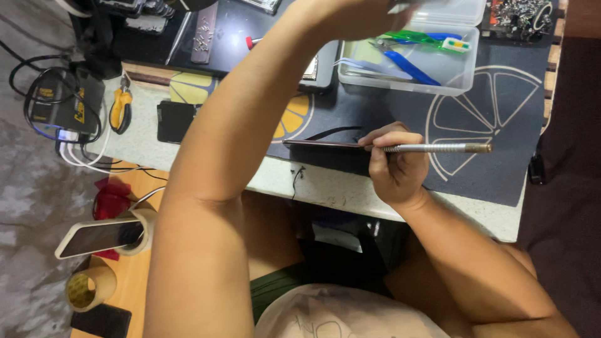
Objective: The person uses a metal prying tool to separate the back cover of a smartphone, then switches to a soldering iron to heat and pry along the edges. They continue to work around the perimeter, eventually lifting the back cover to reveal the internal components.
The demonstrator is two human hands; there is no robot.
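My right hand (395, 172) grips a slim metal-handled tool (438, 148) lying level, its brass-coloured end pointing right. The same hand also touches a thin dark flat device (319, 144), seen edge-on and sticking out to the left above the dark mat (501, 125) with a citrus-slice print. My left arm reaches across to the frame's top, where my left hand (354, 12) is cut off by the edge next to a clear plastic box (407, 72). Its fingers are hidden.
The box holds blue tweezers and green tools. Yellow-handled pliers (120, 107) and a black phone (174, 121) lie at the table's left. A black power unit with cables (56, 103) sits further left. Below, a phone (94, 238) rests on a tape roll, with another roll (87, 288) nearby.
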